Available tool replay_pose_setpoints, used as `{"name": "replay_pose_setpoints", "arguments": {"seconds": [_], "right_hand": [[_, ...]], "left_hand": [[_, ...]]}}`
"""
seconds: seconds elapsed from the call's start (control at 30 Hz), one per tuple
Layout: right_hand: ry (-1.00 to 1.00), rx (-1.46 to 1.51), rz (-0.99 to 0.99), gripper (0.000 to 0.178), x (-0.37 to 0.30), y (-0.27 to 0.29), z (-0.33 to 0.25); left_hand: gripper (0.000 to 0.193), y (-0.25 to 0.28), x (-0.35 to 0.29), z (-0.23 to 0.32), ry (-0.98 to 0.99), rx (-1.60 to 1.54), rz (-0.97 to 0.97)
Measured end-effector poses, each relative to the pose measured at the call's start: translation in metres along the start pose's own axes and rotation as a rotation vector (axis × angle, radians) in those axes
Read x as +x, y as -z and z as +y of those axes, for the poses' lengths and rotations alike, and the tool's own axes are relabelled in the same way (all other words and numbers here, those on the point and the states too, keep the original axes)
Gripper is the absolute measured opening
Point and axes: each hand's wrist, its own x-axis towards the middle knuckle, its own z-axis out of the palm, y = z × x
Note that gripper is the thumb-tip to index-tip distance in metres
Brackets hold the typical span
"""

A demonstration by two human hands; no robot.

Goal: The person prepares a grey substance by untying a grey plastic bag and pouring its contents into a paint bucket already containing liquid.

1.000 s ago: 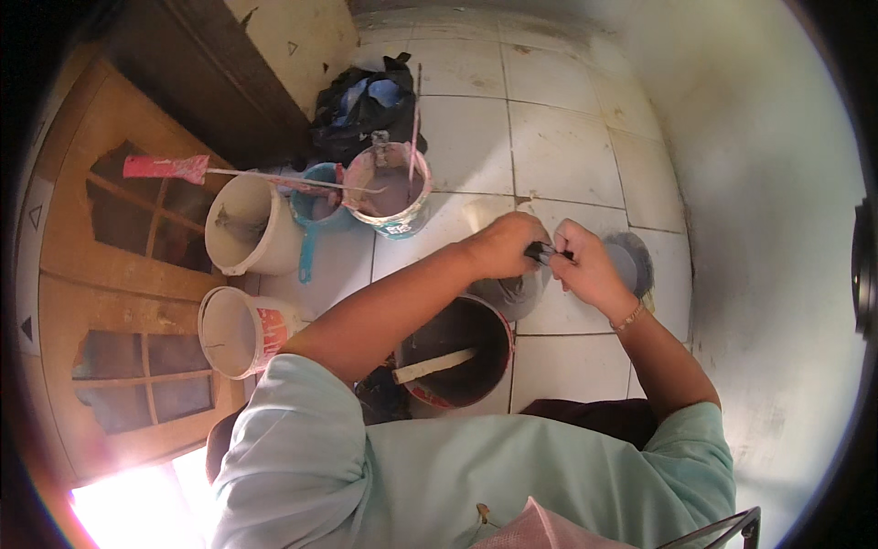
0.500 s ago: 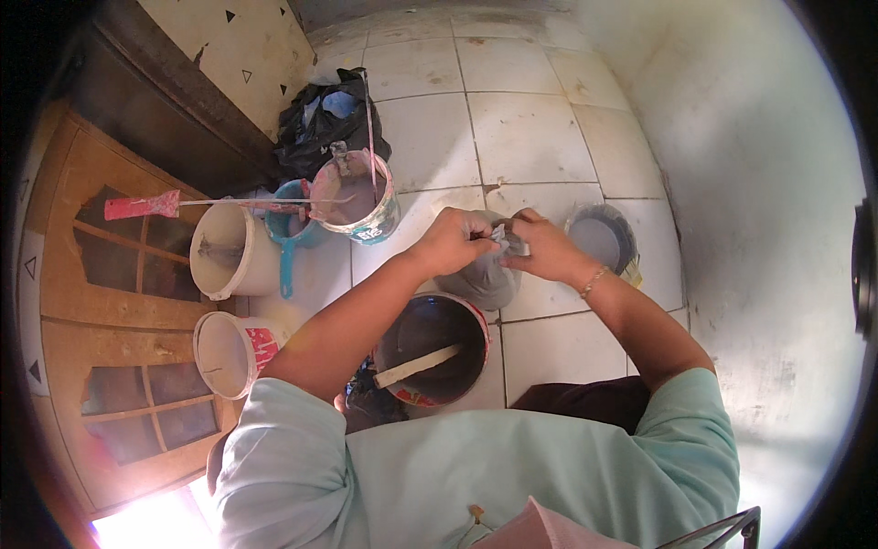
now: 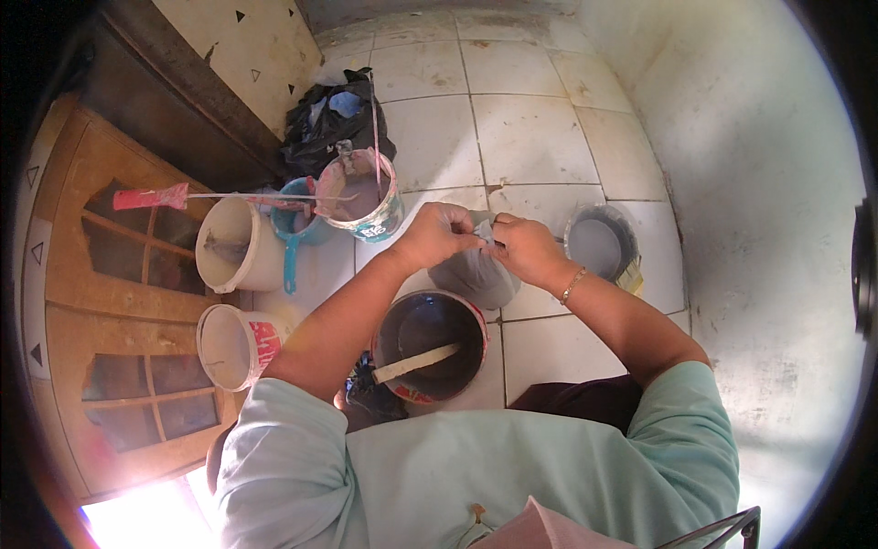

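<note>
Both hands meet at the gathered neck of a clear plastic bag (image 3: 480, 276) filled with grey powder or paste; which of the two I cannot tell. My left hand (image 3: 436, 233) pinches the neck from the left, fingertips closed. From the right, my right hand (image 3: 528, 249) grips the same twisted plastic, its fingers bent around it. The bag's full body rests on the tiles just beyond a dark-filled bucket (image 3: 432, 316). Across that bucket lies a pale wooden stick (image 3: 416, 363). Right of the bag stands a round container (image 3: 599, 245) of grey liquid.
At left stand two whitish buckets (image 3: 222, 245) (image 3: 229, 348), a blue dipper (image 3: 291, 247) and a paint-stained bucket (image 3: 370, 224) with a pink-handled roller (image 3: 151, 197) across it. Behind is a black rubbish bag (image 3: 311, 123). A wooden cabinet (image 3: 64, 302) lines the left, a wall (image 3: 759, 183) the right.
Both hands have shifted slightly left with the bag's neck, and my fingers have drawn closer together there. The buckets have stayed in place.
</note>
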Motion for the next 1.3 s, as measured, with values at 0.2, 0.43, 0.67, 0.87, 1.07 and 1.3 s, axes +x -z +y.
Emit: {"name": "replay_pose_setpoints", "arguments": {"seconds": [0.2, 0.43, 0.67, 0.87, 1.07, 1.3], "right_hand": [[-0.014, 0.12, 0.049, 0.013, 0.003, -0.002, 0.005], [0.073, 0.15, 0.198, 0.026, 0.022, -0.001, -0.008], [-0.058, 0.356, 0.136, 0.017, 0.036, -0.003, -0.021], [-0.01, 0.333, 0.114, 0.015, 0.05, -0.028, -0.012], [-0.051, 0.313, 0.1, 0.014, 0.05, -0.034, -0.012], [-0.002, 0.273, 0.138, 0.011, 0.051, -0.043, -0.013]], "left_hand": [[0.018, 0.012, 0.001, 0.008, 0.038, 0.074, -0.064], [0.018, 0.013, -0.005, 0.013, 0.058, 0.099, 0.195], [0.016, 0.041, -0.018, 0.029, -0.166, 0.223, 0.291], [0.014, 0.046, -0.013, -0.008, -0.042, 0.139, 0.218], [0.013, 0.06, -0.014, 0.008, -0.261, 0.2, 0.121], [0.014, 0.055, -0.01, -0.008, -0.348, 0.473, 0.139]]}}
